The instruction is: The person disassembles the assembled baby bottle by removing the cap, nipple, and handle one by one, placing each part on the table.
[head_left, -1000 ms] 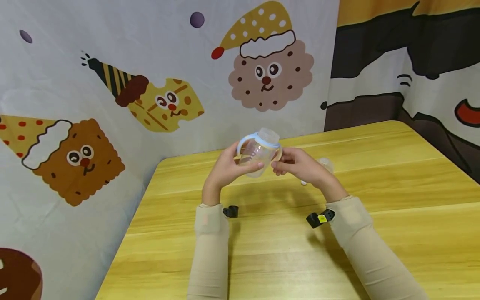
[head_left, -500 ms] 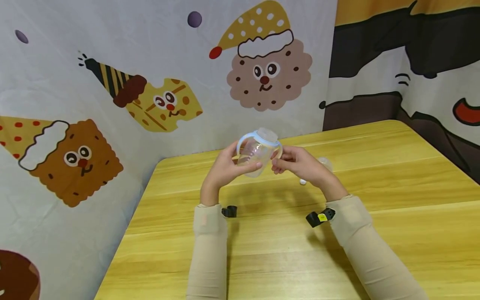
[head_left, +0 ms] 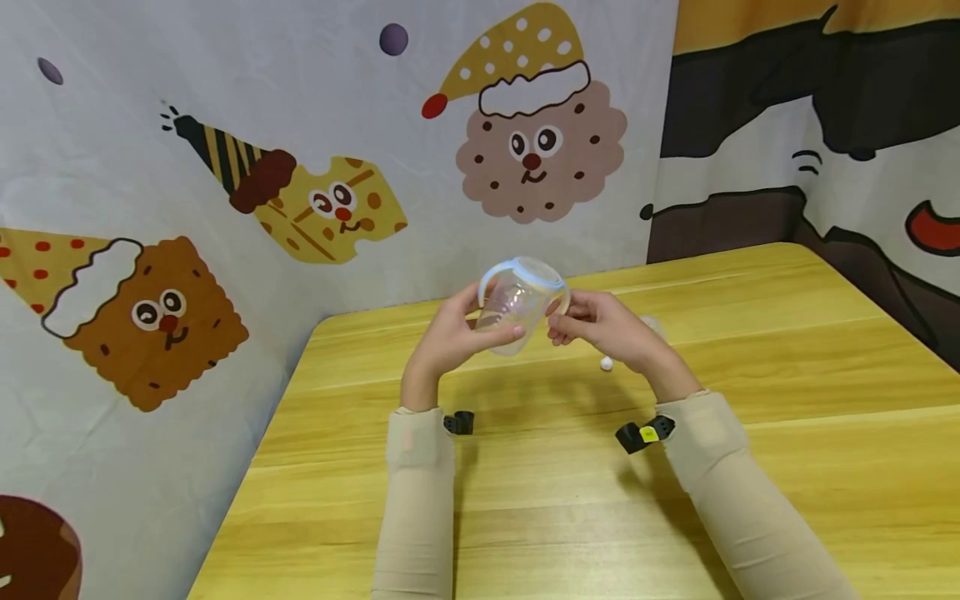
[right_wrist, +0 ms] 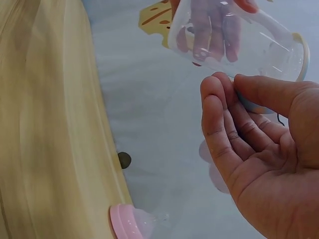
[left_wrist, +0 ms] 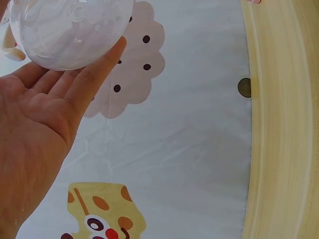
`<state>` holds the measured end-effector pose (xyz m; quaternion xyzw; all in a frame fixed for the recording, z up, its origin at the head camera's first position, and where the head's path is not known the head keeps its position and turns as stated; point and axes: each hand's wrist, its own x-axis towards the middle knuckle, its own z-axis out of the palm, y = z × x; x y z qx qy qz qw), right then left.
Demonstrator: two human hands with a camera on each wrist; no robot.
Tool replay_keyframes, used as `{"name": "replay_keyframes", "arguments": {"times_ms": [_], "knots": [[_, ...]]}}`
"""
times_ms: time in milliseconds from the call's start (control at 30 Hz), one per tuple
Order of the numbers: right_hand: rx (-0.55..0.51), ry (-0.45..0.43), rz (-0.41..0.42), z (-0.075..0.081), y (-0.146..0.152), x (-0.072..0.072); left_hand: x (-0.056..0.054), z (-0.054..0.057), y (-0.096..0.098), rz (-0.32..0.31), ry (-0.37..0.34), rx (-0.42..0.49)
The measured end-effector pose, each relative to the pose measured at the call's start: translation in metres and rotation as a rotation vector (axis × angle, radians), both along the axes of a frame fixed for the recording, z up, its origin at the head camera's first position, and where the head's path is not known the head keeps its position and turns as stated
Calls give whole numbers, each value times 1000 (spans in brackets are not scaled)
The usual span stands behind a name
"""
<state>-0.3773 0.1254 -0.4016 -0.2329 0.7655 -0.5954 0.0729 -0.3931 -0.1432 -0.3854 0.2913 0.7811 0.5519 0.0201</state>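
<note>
Head view: tilted bottle [head_left: 513, 310] with left hand [head_left: 452, 335] around it (right hand [head_left: 606, 327], a pinch on one handle [head_left: 565, 300]).

Table: yellow wood-grain top [head_left: 540, 517], rounded far corners, slight sheen.
Main wall covering: pale grey-white sheet [head_left: 322, 58], lightly creased, behind the far edge and along the left edge.
Print, beyond left edge: square brown biscuit [head_left: 161, 321] in a party hat.
Print, above far left corner: yellow cheese [head_left: 341, 212], striped hat.
Print, above far edge: round pinkish-brown cookie [head_left: 542, 171], spotted cap.
Second covering: black, white and orange sheet [head_left: 731, 87], behind the far right corner.
Light: diffuse, shadows soft.
</note>
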Motion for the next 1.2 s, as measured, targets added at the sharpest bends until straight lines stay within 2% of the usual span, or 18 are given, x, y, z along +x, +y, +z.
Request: {"name": "replay_keyframes", "arguments": {"times_ms": [400, 900, 1033, 1200], "knots": [[-35, -31, -44, 11, 10, 1, 1, 0, 0, 18, -33, -68], [-79, 8, -132, 39, 19, -15, 0, 4, -8, 31, -6, -92], [-85, 1, -163, 40, 16, -22, 0, 5, -9, 33, 1, -93], [-109, -27, -179, 33, 13, -31, 2, 6, -10, 32, -6, -95]]}}
